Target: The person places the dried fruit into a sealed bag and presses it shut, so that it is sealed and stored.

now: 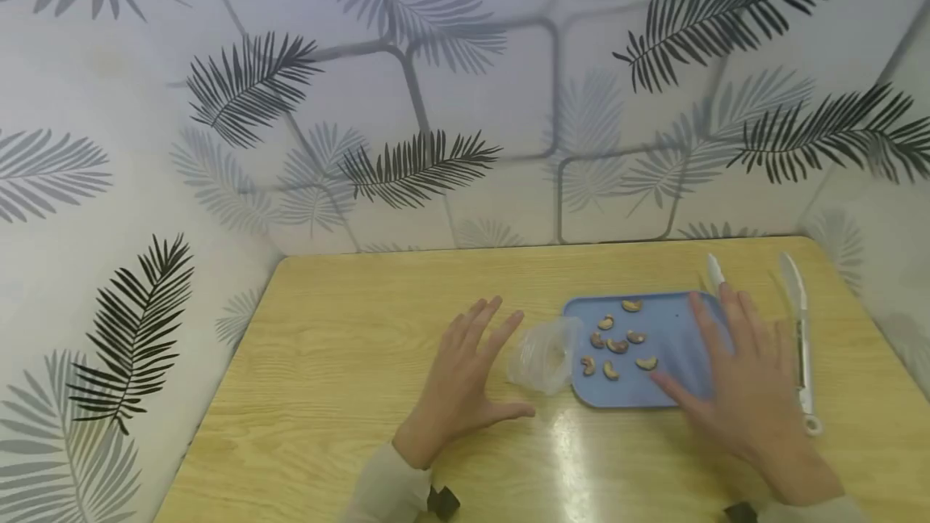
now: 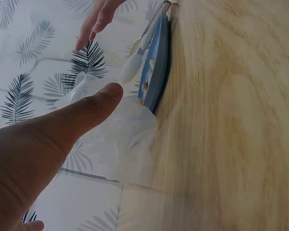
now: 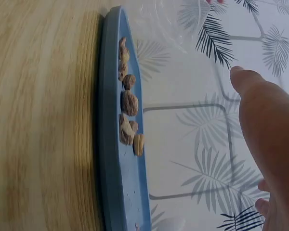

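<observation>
A blue tray (image 1: 664, 317) lies on the table with several brown-skinned cashews (image 1: 617, 345) spread over its left half. Against its left end stands a crumpled clear plastic bag (image 1: 538, 357), overlapping the rim. My left hand (image 1: 461, 378) hovers left of the bag, fingers spread and thumb apart, holding nothing. Over the tray's right part is my right hand (image 1: 751, 386), fingers extended and holding nothing; it hides part of the tray. White-tipped tongs (image 1: 802, 361) lie to the right, partly behind that hand. In the left wrist view the bag (image 2: 120, 144) is close beyond the thumb.
The wooden table (image 1: 327, 345) reaches a wall (image 1: 494, 200) with a leaf pattern at the back. Its left and right edges slope outward toward me. Light reflects on the tabletop in front of the tray.
</observation>
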The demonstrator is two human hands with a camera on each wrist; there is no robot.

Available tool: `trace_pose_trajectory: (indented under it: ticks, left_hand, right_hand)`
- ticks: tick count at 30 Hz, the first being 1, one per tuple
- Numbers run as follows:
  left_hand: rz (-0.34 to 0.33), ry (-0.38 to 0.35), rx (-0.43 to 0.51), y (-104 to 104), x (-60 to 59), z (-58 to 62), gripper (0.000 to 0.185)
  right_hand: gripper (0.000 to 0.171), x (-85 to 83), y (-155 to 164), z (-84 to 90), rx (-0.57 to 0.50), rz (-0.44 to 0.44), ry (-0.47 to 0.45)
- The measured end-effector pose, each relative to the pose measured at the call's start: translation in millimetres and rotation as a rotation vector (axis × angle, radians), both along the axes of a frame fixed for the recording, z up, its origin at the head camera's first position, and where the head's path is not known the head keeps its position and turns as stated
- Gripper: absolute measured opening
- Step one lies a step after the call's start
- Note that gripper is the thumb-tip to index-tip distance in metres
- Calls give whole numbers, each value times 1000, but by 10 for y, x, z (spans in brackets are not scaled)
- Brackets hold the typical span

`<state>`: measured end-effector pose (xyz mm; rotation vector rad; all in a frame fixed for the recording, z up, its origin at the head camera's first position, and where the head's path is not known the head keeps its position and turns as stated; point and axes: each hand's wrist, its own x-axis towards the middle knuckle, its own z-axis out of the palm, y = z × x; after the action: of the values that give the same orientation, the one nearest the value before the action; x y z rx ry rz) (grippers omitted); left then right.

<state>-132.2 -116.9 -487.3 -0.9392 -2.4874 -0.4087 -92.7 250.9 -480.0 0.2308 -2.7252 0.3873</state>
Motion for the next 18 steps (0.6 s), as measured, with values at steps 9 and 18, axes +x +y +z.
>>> trace_pose_trajectory:
  ticks: [9, 18]
  left_hand:
    - [-150, -59, 114, 181, 5, -146, 130]
    - [-176, -82, 114, 375, 12, -214, 126]
  right_hand:
    - [105, 19, 205, 63, -31, -69, -51]
    - [97, -27, 432, -60, -64, -114, -64]
